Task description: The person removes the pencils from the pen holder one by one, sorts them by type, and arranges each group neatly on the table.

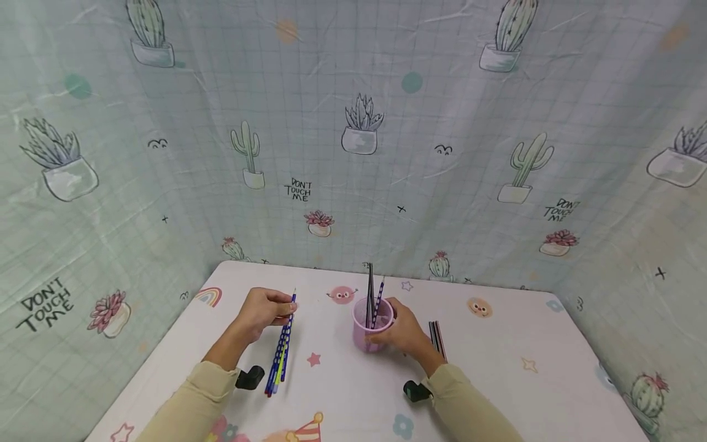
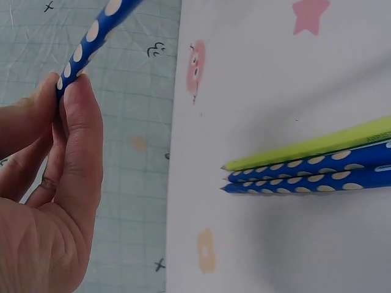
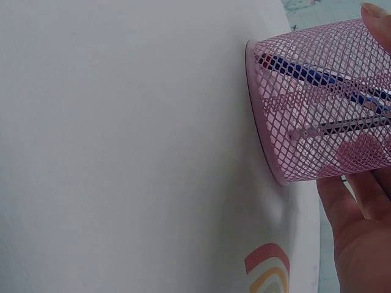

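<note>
Left of the cup: left hand raised, thumb and fingertips brought together in a pinch on the held pencil, blue and dotted, near its point; I cannot tell whether its lower end touches anything.
Round the cup: right hand curled about the right side of the pink mesh cup, which is upright.
Inside the cup: striped dark pencils and a dotted blue pencil, leaning.
Beyond the cup: far edge of the white table, near, then the patterned backdrop.
Cup to left hand: bare printed tabletop.
Below left hand: dotted blue pencils and a yellow-green pencil, side by side, left of the cup.
Right of the cup: loose dark pencils, partly hidden by the right forearm.
</note>
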`<state>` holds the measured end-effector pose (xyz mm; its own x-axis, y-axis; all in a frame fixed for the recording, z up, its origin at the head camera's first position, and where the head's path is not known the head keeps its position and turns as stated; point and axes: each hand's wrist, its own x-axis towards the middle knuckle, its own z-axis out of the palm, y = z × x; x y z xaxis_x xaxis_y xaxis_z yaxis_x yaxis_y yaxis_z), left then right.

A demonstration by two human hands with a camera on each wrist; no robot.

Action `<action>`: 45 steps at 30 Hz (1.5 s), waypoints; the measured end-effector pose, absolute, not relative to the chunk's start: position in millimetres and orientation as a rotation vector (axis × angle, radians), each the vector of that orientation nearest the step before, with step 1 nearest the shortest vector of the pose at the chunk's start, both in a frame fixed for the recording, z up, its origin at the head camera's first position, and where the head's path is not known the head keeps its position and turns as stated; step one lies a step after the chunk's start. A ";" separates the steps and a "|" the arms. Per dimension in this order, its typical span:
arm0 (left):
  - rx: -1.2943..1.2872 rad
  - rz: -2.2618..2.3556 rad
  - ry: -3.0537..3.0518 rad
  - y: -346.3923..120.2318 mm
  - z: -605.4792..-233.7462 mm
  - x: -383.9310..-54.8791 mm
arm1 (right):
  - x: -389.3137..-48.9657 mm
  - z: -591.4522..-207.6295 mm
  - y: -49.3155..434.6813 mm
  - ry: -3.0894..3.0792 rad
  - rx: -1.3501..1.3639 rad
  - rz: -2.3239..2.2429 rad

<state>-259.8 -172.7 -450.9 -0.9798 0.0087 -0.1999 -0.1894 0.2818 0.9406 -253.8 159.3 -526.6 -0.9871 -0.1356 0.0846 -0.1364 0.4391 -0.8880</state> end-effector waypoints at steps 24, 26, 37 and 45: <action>-0.333 1.748 2.333 -172.6 -484.1 -270.2 | -253.0 -528.2 157.1 -2.652 0.277 1.651; -0.341 1.751 2.327 -172.8 -486.2 -271.4 | -252.9 -528.0 157.5 -2.655 0.273 1.643; -0.394 1.693 2.341 -176.2 -492.8 -274.6 | -252.5 -528.1 158.9 -2.657 0.293 1.624; -0.453 1.664 2.354 -177.0 -501.0 -276.8 | -252.4 -528.5 158.2 -2.639 0.242 1.658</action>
<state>-276.8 -177.0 -501.0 -0.9275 -0.1211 -0.3536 -0.3737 0.3098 0.8743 -252.4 158.2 -528.5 -0.9879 -0.1225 0.0950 -0.1388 0.4256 -0.8942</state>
